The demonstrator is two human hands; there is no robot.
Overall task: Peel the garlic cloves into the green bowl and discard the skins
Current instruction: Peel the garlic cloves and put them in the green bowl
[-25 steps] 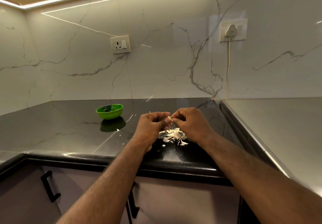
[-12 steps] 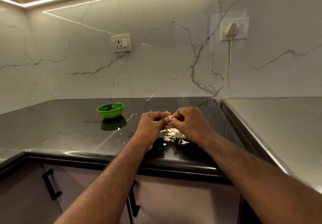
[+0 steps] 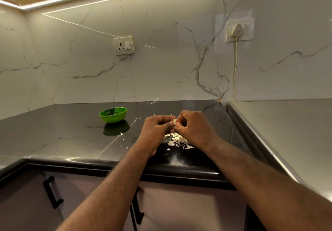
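Observation:
A pale garlic clove (image 3: pixel 173 122) is pinched between the fingertips of my left hand (image 3: pixel 158 129) and my right hand (image 3: pixel 193 127), held a little above the dark counter. Right under the hands lies a heap of white garlic skins (image 3: pixel 177 140), partly hidden by both hands. The small green bowl (image 3: pixel 112 114) stands on the counter to the left of my left hand, a hand's width or more away. Its inside is mostly hidden by its near wall.
The black glossy counter (image 3: pixel 71 137) runs into a corner, with a marble wall behind. A grey steel surface (image 3: pixel 287 126) adjoins on the right. Two wall sockets (image 3: pixel 124 45) are above, one with a plug and white cord (image 3: pixel 235 65). Stray skin flakes (image 3: pixel 121 133) lie near the bowl.
Both hands stay together over the skin heap, fingers shifting slightly on the clove. The bowl has not moved.

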